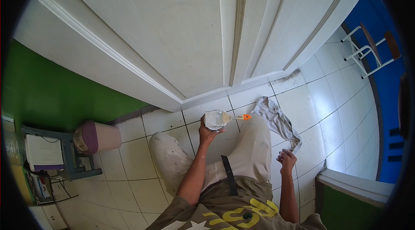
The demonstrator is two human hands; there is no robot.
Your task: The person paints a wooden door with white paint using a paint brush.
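My left hand is wrapped round a small paint tub with white smears on it, held up between my knees. A paintbrush with an orange-tipped handle lies across the tub, its handle pointing right. To the right of my right knee, a grey-white rag stretches over the tiles. Its narrow end reaches the curled fingers of my right hand, which appear closed on it; the exact grip is small and partly hidden.
A white panelled door rises right in front of me. Left are a green wall, a beige and purple bin and a dark stand bearing a white box. At far right a chair stands against a blue wall.
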